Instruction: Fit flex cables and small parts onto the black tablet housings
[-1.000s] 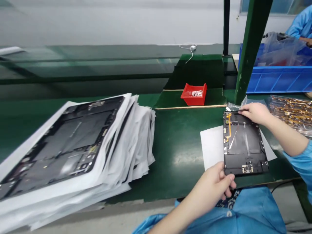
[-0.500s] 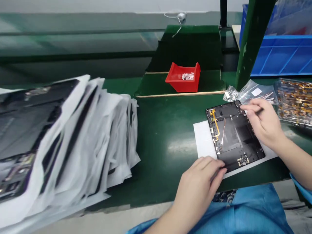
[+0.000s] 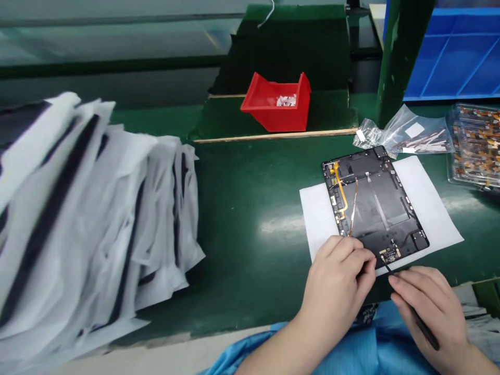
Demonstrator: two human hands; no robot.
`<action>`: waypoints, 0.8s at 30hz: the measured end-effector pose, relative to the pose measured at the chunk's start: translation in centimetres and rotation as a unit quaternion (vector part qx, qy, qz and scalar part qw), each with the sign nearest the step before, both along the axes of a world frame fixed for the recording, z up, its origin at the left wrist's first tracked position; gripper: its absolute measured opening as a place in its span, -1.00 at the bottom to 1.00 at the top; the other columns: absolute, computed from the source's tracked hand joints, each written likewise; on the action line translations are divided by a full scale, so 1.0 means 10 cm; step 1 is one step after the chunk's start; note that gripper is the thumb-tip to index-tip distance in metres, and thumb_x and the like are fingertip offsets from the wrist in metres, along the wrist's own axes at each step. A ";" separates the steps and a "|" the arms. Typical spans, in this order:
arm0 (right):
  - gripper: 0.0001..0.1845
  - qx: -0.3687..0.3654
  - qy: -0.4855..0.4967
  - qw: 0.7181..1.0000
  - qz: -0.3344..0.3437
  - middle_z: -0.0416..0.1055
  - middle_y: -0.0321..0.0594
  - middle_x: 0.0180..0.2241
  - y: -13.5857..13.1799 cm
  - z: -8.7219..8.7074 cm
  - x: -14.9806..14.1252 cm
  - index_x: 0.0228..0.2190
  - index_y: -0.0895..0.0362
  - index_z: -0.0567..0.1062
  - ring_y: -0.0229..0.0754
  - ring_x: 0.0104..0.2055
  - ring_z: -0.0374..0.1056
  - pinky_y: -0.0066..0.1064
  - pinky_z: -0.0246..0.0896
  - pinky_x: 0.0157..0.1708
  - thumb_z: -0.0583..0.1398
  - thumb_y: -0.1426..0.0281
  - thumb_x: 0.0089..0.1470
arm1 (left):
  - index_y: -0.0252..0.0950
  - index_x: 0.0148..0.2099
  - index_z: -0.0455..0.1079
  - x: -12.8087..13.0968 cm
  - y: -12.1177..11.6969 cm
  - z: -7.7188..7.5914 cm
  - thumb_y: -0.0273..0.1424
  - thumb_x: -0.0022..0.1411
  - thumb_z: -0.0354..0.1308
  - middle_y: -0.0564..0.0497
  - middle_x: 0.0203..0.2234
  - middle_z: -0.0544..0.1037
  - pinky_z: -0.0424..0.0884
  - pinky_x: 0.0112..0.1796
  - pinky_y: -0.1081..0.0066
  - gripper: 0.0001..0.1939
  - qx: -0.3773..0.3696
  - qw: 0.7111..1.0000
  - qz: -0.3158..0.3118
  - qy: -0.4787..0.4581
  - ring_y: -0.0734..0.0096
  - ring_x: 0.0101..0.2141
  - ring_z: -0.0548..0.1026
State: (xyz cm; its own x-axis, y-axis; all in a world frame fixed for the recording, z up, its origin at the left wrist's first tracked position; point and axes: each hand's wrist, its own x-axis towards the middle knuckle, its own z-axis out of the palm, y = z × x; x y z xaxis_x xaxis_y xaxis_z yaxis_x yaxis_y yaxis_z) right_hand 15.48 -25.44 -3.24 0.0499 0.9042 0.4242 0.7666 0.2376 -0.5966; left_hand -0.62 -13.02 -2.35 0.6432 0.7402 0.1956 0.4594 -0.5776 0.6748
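Observation:
An opened black tablet housing [image 3: 371, 203], with an orange flex cable [image 3: 342, 192] and a small circuit board [image 3: 389, 254] inside, lies tilted on a white sheet [image 3: 429, 200]. My left hand [image 3: 344, 271] is closed at the housing's near left corner, thumb and fingers pinched over its edge; the fingertips are partly hidden. In my right hand [image 3: 433, 302] is a pair of black tweezers [image 3: 420, 325], held like a pen. Their thin tip points to the small circuit board at the near edge, by my left fingertips.
To the left stands a large stack of dark panels interleaved with white sheets [image 3: 117, 219]. A red bin [image 3: 283, 112] with small white pieces sits at the back. Plastic bags [image 3: 422, 133], clear trays of flex parts [image 3: 480, 146], a green post [image 3: 402, 57] and a blue crate [image 3: 457, 62] are at right.
My right hand has come from the housing's far right corner down to its near edge, the tweezers now plainly visible. My left hand has shifted right along the edge. The view has tilted down.

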 end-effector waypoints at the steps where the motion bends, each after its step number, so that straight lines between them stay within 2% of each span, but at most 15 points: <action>1: -0.60 0.007 -0.005 1.000 -0.005 0.60 -0.14 -0.19 0.01 -0.01 -0.02 0.03 0.08 0.53 -0.08 -0.16 0.51 -0.22 0.43 -0.16 0.21 0.59 0.19 | -0.27 -0.29 0.52 0.01 -0.01 0.00 -0.50 0.32 0.16 -0.02 -0.37 0.54 0.45 -0.24 0.30 -0.87 0.002 1.000 0.005 -0.001 0.31 -0.29 0.43; 9: -0.71 0.027 -0.048 0.998 -0.020 0.61 -0.12 -0.20 0.00 -0.08 -0.09 -0.05 0.14 0.56 -0.08 -0.14 0.48 -0.20 0.35 -0.13 0.23 0.57 0.20 | -0.26 -0.34 0.48 0.05 0.01 0.02 -0.55 0.24 0.18 0.01 -0.40 0.53 0.44 -0.26 0.30 -0.87 0.007 1.000 0.014 0.018 0.30 -0.31 0.44; 15: -0.77 0.050 -0.057 0.997 -0.025 0.62 -0.12 -0.26 0.05 -0.06 -0.12 -0.13 0.16 0.59 -0.10 -0.19 0.48 -0.22 0.35 -0.17 0.23 0.58 0.19 | -0.24 -0.37 0.46 0.06 -0.01 0.05 -0.52 0.24 0.16 0.00 -0.40 0.52 0.43 -0.28 0.29 -0.86 0.010 0.999 0.027 0.034 0.31 -0.32 0.43; 24: -0.71 0.046 -0.047 0.997 -0.034 0.63 -0.17 -0.25 0.05 -0.07 -0.13 -0.09 0.10 0.58 -0.12 -0.20 0.51 -0.24 0.37 -0.18 0.22 0.58 0.19 | -0.24 -0.37 0.45 0.06 -0.02 0.04 -0.51 0.25 0.17 0.01 -0.39 0.52 0.43 -0.27 0.29 -0.86 0.015 0.999 0.030 0.030 0.30 -0.31 0.44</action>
